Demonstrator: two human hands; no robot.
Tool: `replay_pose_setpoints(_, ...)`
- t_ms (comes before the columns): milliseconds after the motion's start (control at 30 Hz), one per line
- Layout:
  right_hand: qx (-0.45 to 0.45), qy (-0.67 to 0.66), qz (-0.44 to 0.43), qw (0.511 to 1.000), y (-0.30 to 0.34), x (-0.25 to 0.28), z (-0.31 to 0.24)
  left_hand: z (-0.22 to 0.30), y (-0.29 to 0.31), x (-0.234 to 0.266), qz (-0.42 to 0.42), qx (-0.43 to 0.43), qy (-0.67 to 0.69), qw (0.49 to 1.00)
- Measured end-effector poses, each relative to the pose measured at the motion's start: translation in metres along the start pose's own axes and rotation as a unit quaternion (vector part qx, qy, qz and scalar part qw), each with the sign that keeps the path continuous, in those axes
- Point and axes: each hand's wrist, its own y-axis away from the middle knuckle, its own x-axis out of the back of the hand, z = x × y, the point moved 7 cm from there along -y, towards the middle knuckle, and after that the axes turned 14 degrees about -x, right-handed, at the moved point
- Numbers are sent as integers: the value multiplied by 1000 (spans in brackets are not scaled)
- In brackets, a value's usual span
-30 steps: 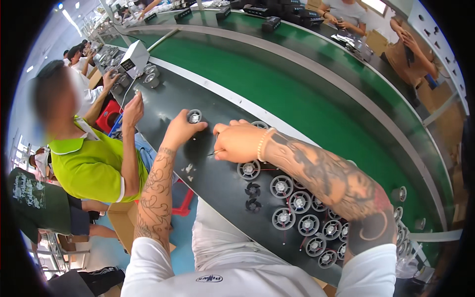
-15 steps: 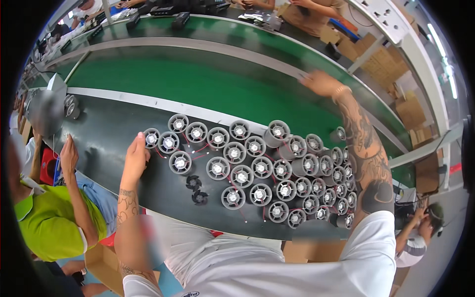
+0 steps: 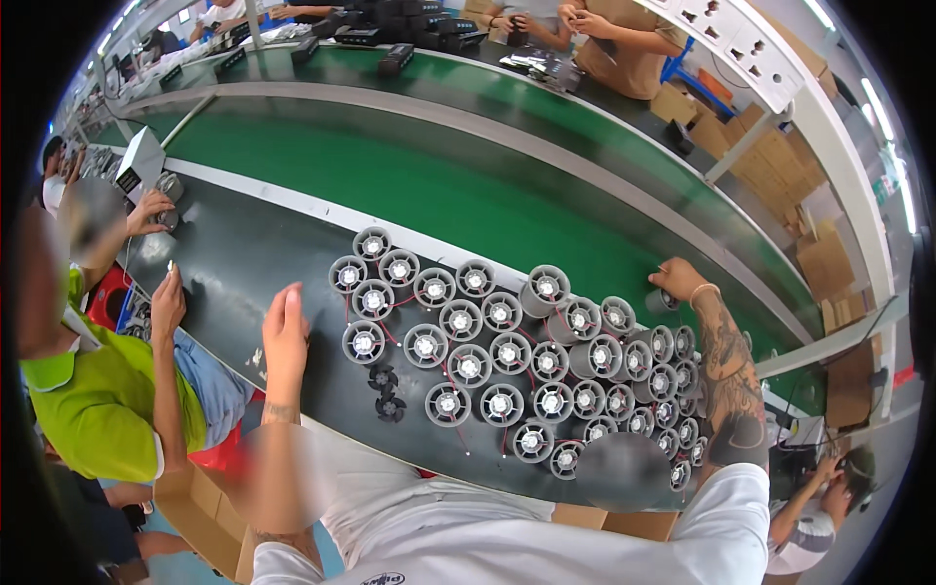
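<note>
Many grey cylindrical fan housings (image 3: 470, 366), with spoked open tops, pale centres and thin red wires, stand upright in a cluster on the dark table. My left hand (image 3: 287, 331) hovers left of the cluster, fingers stretched upward, nothing visible in it. Closest to it is a housing (image 3: 364, 342) at the cluster's left edge. Beyond the cluster at the right, by the green belt, my right hand (image 3: 682, 280) has its fingers curled onto a single grey housing (image 3: 663, 301), partly hidden under the hand. Two small black fan blades (image 3: 388, 394) lie near the table's front edge.
A green conveyor belt (image 3: 419, 185) runs behind the table, bordered by a pale rail (image 3: 283, 201). At the left sits a co-worker in a lime shirt (image 3: 107, 400). A white socket strip (image 3: 736, 44) hangs at upper right. Cardboard boxes (image 3: 200, 512) stand below the table.
My right hand has come back from over the belt down to the lone housing. My left hand has moved away from the leftmost housing, and that housing now stands closer against its neighbours.
</note>
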Motion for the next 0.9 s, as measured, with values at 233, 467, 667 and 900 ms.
replay_pose_setpoints(233,-121,-10,-93,988,29,19,-33,3,97,47,51,105,152,982)
replay_pose_setpoints(467,-136,-60,-128,981,23,2,-38,1,136,73,120,188,342,913)
replay_pose_setpoints(667,-50,-57,-56,996,12,16,-53,-4,154,87,150,203,347,904)
replay_pose_setpoints(900,296,-200,126,925,117,108,-289,1,160,89,117,234,345,901)
